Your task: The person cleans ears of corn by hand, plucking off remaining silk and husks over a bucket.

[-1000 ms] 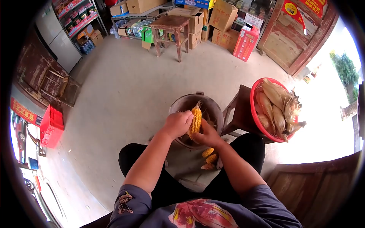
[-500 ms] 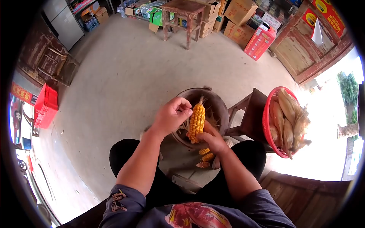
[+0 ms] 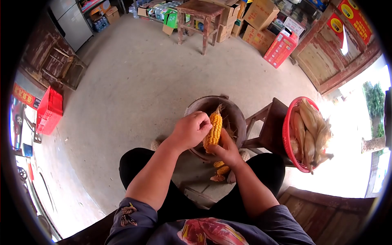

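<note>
A yellow corn cob [image 3: 213, 130] with its husk off stands nearly upright over a round dark basin [image 3: 237, 112]. My right hand [image 3: 226, 151] is wrapped round its lower part. My left hand [image 3: 192, 130] is at the cob's left side with curled fingers, thumb and fingertips against or very near the kernels; whether it pinches anything is hidden. Husk scraps lie inside the basin. Below it, between my feet, several yellow cobs [image 3: 222, 170] lie on the floor. On the right, a red basket [image 3: 286, 136] holds several cobs in dry husks [image 3: 309, 126].
A dark wooden stool [image 3: 267, 120] stands beside the basin, next to the red basket. Another wooden stool [image 3: 200, 9] and cardboard boxes [image 3: 259, 15] are at the back. A red crate [image 3: 50, 111] and a wooden chair [image 3: 61, 67] are at the left.
My left hand was at the cob, moved off to its left, and is now back against or close to it. My right hand has kept hold. The view has shifted slightly.
</note>
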Demonstrator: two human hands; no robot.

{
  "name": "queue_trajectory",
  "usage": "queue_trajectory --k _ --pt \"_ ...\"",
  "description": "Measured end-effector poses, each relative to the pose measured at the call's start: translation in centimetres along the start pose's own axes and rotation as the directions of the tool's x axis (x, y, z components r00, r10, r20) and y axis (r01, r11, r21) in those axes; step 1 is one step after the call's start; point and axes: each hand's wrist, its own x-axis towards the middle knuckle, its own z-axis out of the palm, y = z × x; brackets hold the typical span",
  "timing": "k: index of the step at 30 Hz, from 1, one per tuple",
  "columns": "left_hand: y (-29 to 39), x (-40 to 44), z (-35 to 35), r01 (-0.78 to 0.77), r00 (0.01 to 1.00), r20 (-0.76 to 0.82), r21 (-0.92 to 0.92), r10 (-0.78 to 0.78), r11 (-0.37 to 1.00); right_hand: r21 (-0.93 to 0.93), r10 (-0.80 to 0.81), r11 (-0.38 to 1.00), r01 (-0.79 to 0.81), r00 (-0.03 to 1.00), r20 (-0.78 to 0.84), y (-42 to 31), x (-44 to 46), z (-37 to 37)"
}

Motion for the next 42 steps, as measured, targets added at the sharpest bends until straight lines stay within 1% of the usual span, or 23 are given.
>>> queue_trajectory --k 2,4,5,7,9,12,14,15,17,18,20,21,22,23,24,25,27,31,33,34,37,40,42 --pt "-0.2 0.0 0.0 -0.003 1.0 -0.013 -0.006 0.003 1.0 -0.042 -0.008 0.999 0.008 1.0 -0.005 0.2 0.0 -0.1" --pt "-0.8 0.3 0.0 0.162 0.986 0.084 -0.243 -0.146 0.956 -0.084 -0.017 0.996 0.016 1.0 -0.013 0.3 0.1 -0.1" --pt "-1.2 0.4 0.1 0.162 0.986 0.083 -0.243 -0.146 0.956 -0.11 -0.014 0.994 0.012 1.0 -0.012 0.3 0.1 0.0" --pt "-1.8 0.6 0.3 0.108 0.994 0.035 -0.34 -0.102 0.934 -0.137 -0.011 0.991 0.01 1.0 -0.009 0.2 0.0 0.1" --pt "-2.1 0.6 0.4 0.1 0.995 0.016 -0.326 -0.101 0.94 -0.158 0.001 0.987 -0.004 1.0 -0.017 0.1 0.1 0.2" --pt "-2.7 0.8 0.4 0.151 0.986 -0.006 -0.388 -0.166 0.909 -0.132 0.032 0.991 -0.033 0.999 -0.007 0.2 0.2 0.0" --pt "-2.6 1.0 -0.3 0.187 0.973 -0.011 -0.55 -0.231 0.814 -0.087 0.054 0.995 -0.055 0.998 -0.016 0.1 0.2 0.1" --pt "-2.6 1.1 -0.5 0.187 0.973 -0.011 -0.551 -0.231 0.813 -0.042 0.076 0.996 -0.077 0.997 -0.023 0.0 0.2 0.2" --pt "-2.6 1.2 -1.0 0.285 0.953 0.035 -0.43 -0.3 0.856 -0.05 0.073 0.996 -0.075 0.997 -0.034 0.2 0.2 0.1" --pt "-2.5 1.1 -1.1 0.284 0.953 0.033 -0.432 -0.3 0.856 -0.057 0.071 0.996 -0.073 0.997 -0.043 0.3 0.3 0.0" --pt "-2.1 0.7 -1.4 0.276 0.957 0.147 -0.182 -0.252 0.944 -0.061 0.076 0.995 -0.079 0.996 -0.052 0.5 0.3 -0.1" --pt "-2.1 0.6 -1.3 0.276 0.957 0.145 -0.183 -0.252 0.944 -0.062 0.082 0.994 -0.086 0.995 -0.064 0.6 0.4 -0.2" --pt "-2.1 0.5 -1.0 0.278 0.949 0.198 -0.15 -0.246 0.949 -0.063 0.082 0.994 -0.086 0.995 -0.062 0.8 0.4 -0.2" --pt "-1.9 0.4 -0.7 0.278 0.938 0.25 -0.117 -0.242 0.954 -0.175 0.005 0.984 -0.021 0.996 -0.09 1.1 0.4 -0.2" --pt "-1.1 0.3 -0.6 0.297 0.932 0.23 -0.051 -0.278 0.953 -0.286 -0.074 0.958 0.04 0.991 -0.109 1.0 0.5 -0.1" --pt "-1.0 0.2 -0.3 0.297 0.933 0.229 -0.051 -0.279 0.953 -0.286 -0.074 0.957 0.041 0.991 -0.108 0.8 0.4 0.0" --pt "-1.1 0.0 0.2 0.235 0.962 0.133 0.036 -0.238 0.971 -0.517 -0.104 0.856 0.004 0.981 -0.164 0.2 0.2 0.3" --pt "-2.6 0.5 1.2 0.24 0.967 0.09 0.008 -0.24 0.971 -0.583 -0.148 0.812 0.027 0.976 -0.161 0.5 0.3 0.0" --pt "-3.5 0.9 1.5 0.258 0.966 0.035 -0.223 -0.257 0.94 -0.559 -0.116 0.829 0.012 0.982 -0.15 0.3 0.3 0.0" --pt "-3.5 0.9 1.5 0.243 0.967 -0.016 -0.254 -0.255 0.936 -0.559 -0.115 0.829 0.012 0.982 -0.15 0.3 0.3 0.0" --pt "-3.3 0.9 1.2 0.196 0.967 -0.114 -0.227 -0.226 0.954 -0.54 -0.131 0.841 0.037 0.982 -0.136 0.4 0.3 -0.1" --pt "-4.1 1.2 1.4 0.2 0.955 -0.163 -0.255 -0.246 0.946 -0.494 -0.105 0.869 0.034 0.988 -0.117 0.8 0.6 -0.3" --pt "-4.3 1.3 1.1 0.24 0.944 -0.169 -0.244 -0.285 0.939 -0.283 -0.058 0.959 0.03 0.994 -0.09 0.8 0.6 -0.3"
